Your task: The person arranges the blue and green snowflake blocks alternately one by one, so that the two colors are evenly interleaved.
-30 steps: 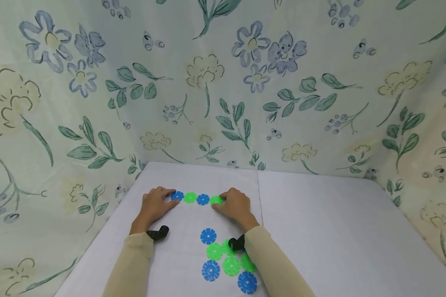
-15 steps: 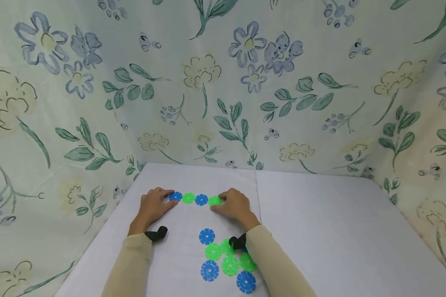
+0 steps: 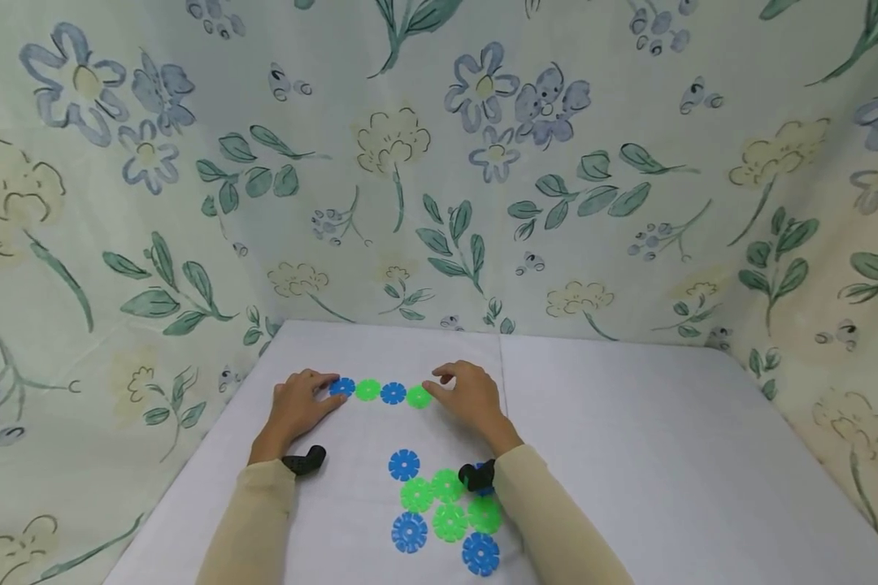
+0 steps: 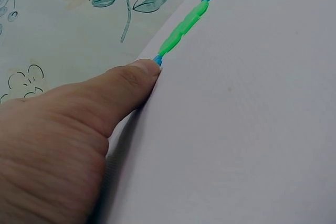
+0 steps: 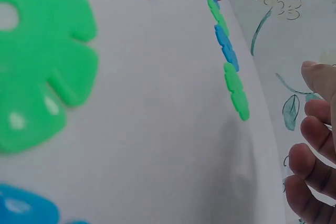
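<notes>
Four-part counts aside, a row of notched plastic discs lies across the far part of the white table, blue and green by turns. My left hand (image 3: 300,406) pinches the blue disc (image 3: 343,387) at the row's left end between thumb and index finger. In the left wrist view the thumb (image 4: 144,69) covers most of that disc. To its right come a green disc (image 3: 368,390), a blue disc (image 3: 393,393) and the green end disc (image 3: 419,396). My right hand (image 3: 470,398) is just off the green end disc, and the right wrist view shows its loosely bent fingers (image 5: 304,158) apart from it.
Nearer me on the white table (image 3: 629,455) lies a loose group of several discs, including a blue one (image 3: 404,465) and a green one (image 3: 449,522). My right forearm and black wrist camera (image 3: 477,477) partly cover the group. Flowered cloth (image 3: 410,203) hangs behind and at the sides.
My right hand has let go of the green end disc and drawn slightly away to the right. My left hand keeps its pinch; the whole scene shifts slightly left in the view.
</notes>
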The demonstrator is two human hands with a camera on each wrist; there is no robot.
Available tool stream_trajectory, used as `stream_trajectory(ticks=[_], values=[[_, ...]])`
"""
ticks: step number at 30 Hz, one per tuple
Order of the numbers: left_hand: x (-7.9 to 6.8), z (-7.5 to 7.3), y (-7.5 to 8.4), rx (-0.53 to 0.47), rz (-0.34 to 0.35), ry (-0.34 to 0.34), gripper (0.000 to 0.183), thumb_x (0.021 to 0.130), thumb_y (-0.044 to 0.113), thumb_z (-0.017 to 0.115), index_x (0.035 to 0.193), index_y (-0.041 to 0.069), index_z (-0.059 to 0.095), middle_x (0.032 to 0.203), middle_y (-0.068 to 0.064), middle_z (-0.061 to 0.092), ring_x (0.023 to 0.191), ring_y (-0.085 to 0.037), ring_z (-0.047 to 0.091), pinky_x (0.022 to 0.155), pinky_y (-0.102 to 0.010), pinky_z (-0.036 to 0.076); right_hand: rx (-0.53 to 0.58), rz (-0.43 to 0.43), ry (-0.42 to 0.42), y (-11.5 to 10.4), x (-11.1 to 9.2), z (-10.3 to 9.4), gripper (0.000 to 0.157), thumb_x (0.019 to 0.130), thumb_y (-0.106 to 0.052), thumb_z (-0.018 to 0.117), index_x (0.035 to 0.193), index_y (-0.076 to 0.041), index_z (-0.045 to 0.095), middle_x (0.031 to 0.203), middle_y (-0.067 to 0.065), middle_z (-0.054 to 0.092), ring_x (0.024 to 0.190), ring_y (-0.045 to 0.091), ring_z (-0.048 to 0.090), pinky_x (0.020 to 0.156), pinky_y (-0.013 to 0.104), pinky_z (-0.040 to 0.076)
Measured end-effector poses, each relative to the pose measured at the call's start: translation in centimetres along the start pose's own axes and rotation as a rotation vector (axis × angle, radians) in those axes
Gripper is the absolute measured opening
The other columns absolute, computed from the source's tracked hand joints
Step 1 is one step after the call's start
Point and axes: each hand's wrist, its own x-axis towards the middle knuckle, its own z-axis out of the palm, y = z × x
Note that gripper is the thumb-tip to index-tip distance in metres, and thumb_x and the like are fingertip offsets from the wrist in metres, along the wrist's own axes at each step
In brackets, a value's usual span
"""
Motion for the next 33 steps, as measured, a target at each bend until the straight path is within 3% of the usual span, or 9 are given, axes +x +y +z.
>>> stream_trajectory(ticks=[11,25,33], values=[[0.1,0.1,-0.3,-0.011,0.007,-0.011,0.055,0.089,0.055,0.07,0.134,0.024,0.065,0.122,-0.008,0.065,0.117,-0.031,0.055,0.092,-0.052,0.033,-0.003,-0.043,0.047,-0.4,-1.3,-3.7,0.035,0.089,-0.05,0.072,0.111,-0.023,0.077,0.098,-0.006,0.072,0.07,0.008,0.058,0.062,0.027,0.047],[0.1,0.2,-0.5,-0.018,0.006,-0.015,0.057,0.088,0.057,0.069,0.135,0.023,0.065,0.123,-0.009,0.065,0.118,-0.033,0.054,0.095,-0.055,0.033,0.09,-0.098,0.044,-0.1,-4.0,-9.1,0.028,0.09,-0.044,0.073,0.113,-0.027,0.075,0.104,-0.006,0.072,0.07,0.007,0.06,0.06,0.027,0.049],[0.1,0.1,-0.3,-0.013,0.002,-0.012,0.057,0.088,0.056,0.07,0.134,0.023,0.065,0.123,-0.01,0.065,0.118,-0.033,0.054,0.095,-0.055,0.034,0.082,-0.112,0.026,0.6,-5.9,-10.5,0.03,0.089,-0.042,0.075,0.115,-0.027,0.074,0.105,-0.001,0.073,0.075,0.007,0.06,0.061,0.026,0.049]])
